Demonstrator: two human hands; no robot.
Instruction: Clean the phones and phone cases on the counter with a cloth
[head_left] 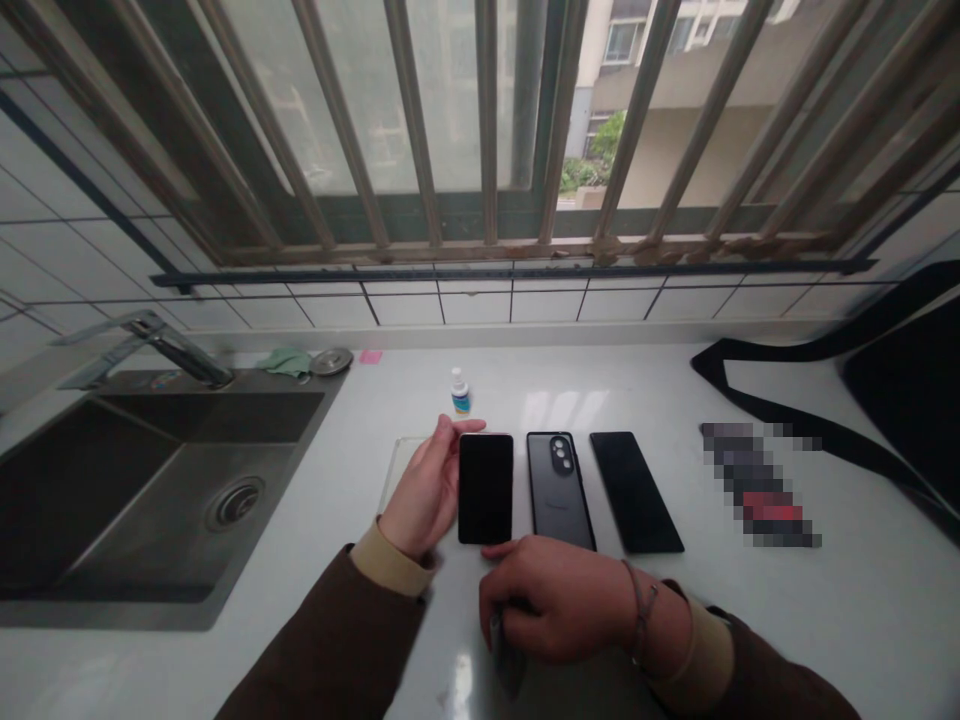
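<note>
Countertop [637, 380] — fingers [471, 426] at phone [486, 490] edges — gap rightward

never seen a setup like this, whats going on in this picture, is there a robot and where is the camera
No robot here: these are a person's two bare hands. The single picture comes from a camera worn on the head, looking forward and down, so you see roughly what the wearer sees.

The left hand is at the left and top edges of a dark-screened phone; I can't tell if the phone is lifted. The right hand is curled by its lower edge; anything in it is too blurred to name.

On the white counter are a small bottle, a dark phone back or case with camera openings, and a flat black slab. The sink is at the left.
</note>
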